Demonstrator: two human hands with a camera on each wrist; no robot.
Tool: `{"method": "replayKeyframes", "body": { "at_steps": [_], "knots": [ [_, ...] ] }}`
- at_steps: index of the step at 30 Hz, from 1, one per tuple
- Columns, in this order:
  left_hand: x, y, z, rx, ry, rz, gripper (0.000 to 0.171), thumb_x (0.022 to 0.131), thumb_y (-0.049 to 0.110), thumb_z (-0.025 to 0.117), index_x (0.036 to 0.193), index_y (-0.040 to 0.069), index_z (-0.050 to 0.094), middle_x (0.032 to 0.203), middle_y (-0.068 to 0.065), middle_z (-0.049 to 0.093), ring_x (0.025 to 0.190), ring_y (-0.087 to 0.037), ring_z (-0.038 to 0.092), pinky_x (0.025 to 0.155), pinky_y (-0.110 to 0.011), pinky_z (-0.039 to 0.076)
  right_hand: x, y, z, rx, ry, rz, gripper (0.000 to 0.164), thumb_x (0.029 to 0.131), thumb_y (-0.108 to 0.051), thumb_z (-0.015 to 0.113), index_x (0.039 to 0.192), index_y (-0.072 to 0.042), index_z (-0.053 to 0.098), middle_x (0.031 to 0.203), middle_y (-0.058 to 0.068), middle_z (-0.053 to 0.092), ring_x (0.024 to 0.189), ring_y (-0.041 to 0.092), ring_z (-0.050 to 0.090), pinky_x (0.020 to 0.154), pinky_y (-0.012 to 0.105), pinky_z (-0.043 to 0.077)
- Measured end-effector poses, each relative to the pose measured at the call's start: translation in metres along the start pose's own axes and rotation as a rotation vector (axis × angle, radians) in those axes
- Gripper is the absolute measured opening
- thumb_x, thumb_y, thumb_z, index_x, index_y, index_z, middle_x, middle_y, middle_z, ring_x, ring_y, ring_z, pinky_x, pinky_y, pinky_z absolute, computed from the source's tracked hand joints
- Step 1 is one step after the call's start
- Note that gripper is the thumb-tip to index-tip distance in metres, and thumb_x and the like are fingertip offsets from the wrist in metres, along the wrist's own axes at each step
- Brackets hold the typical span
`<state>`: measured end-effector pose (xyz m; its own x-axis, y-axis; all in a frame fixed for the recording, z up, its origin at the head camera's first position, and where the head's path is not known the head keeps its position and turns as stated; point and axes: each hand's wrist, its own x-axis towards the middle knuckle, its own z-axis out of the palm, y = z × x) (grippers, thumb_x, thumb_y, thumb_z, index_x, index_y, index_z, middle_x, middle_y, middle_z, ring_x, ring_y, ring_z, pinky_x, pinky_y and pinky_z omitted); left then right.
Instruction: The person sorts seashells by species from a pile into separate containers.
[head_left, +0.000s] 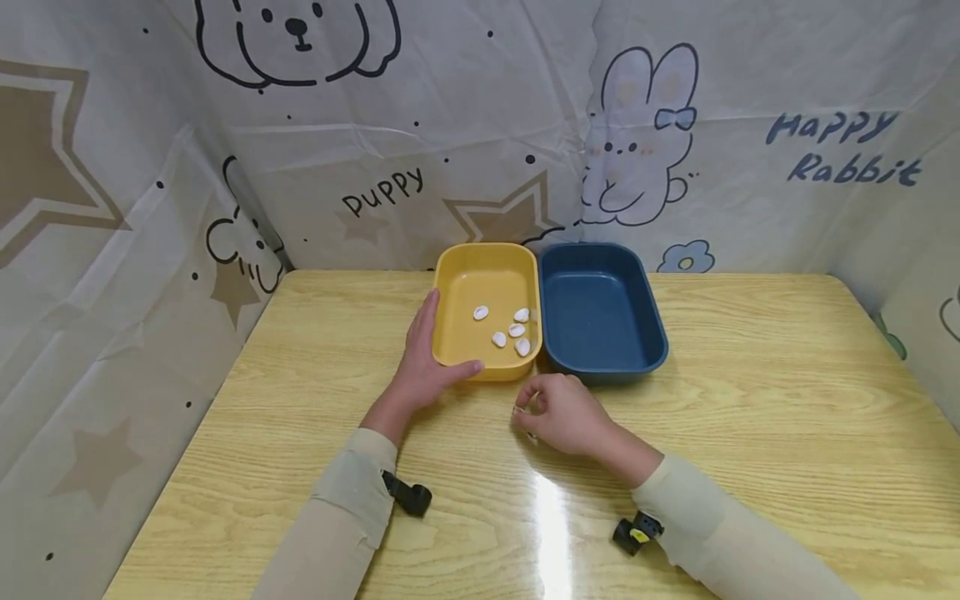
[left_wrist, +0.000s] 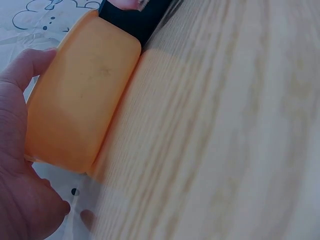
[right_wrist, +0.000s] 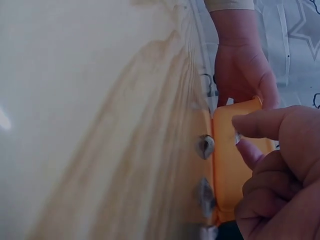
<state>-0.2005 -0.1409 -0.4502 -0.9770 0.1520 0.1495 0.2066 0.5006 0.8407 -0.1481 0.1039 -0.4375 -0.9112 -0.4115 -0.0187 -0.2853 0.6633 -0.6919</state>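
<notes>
Several small white shells (head_left: 517,330) lie in the yellow container (head_left: 487,373), most of them toward its right side. My left hand (head_left: 424,367) holds that container at its near left corner, thumb over the front rim and fingers along the left wall. Just in front of the containers, my right hand (head_left: 564,414) pinches a small shell (right_wrist: 237,137) between thumb and index finger, mostly hidden by the fingertips. More shells (right_wrist: 205,146) rest on the table beneath this hand, near the yellow wall in the right wrist view.
A dark blue container (head_left: 600,374) stands against the yellow one's right side, with nothing inside. Both sit at the back of the wood-grain table (head_left: 772,400). Behind and beside it hangs a pale printed cloth (head_left: 480,100) with cartoon animals.
</notes>
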Motion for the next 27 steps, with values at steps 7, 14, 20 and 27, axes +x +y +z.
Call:
{"method": "replayKeyframes", "body": {
  "at_steps": [7,14,20,27],
  "knots": [
    [0.0,0.001,-0.001,0.006,-0.012,-0.002,0.125,0.074,0.038,0.088,0.162,0.028,0.0,0.166,0.001,0.003,0.149,-0.02,0.004,0.117,-0.049,0.011,-0.006,-0.011,-0.01,0.026,0.024,-0.025,0.014,0.085,-0.023,0.08,0.092,-0.015,0.071,0.049,-0.006,0.042,0.042,0.009,0.039,0.043,0.028,0.034],
    [-0.001,0.004,-0.002,-0.005,-0.015,-0.005,0.125,0.074,0.037,0.089,0.162,0.029,0.0,0.166,0.001,0.003,0.149,-0.02,0.004,0.117,-0.049,0.011,-0.009,-0.022,-0.024,0.046,0.046,-0.039,0.013,0.087,-0.022,0.079,0.094,-0.015,0.071,0.049,-0.005,0.04,0.042,0.01,0.037,0.042,0.028,0.031],
    [0.0,0.003,-0.002,-0.008,-0.014,-0.004,0.125,0.074,0.037,0.089,0.162,0.028,0.0,0.166,0.0,0.003,0.149,-0.021,0.004,0.117,-0.049,0.012,-0.008,-0.029,-0.039,0.087,0.088,-0.058,0.012,0.087,-0.021,0.079,0.093,-0.014,0.071,0.052,-0.004,0.037,0.044,0.013,0.035,0.046,0.029,0.03],
    [0.0,0.003,-0.002,-0.012,-0.012,-0.005,0.125,0.074,0.036,0.089,0.162,0.028,0.001,0.166,0.001,0.004,0.149,-0.021,0.004,0.117,-0.049,0.012,-0.004,-0.033,-0.057,0.114,0.142,-0.062,0.013,0.087,-0.022,0.08,0.094,-0.014,0.072,0.052,-0.004,0.035,0.045,0.014,0.034,0.047,0.03,0.029]
  ]
}}
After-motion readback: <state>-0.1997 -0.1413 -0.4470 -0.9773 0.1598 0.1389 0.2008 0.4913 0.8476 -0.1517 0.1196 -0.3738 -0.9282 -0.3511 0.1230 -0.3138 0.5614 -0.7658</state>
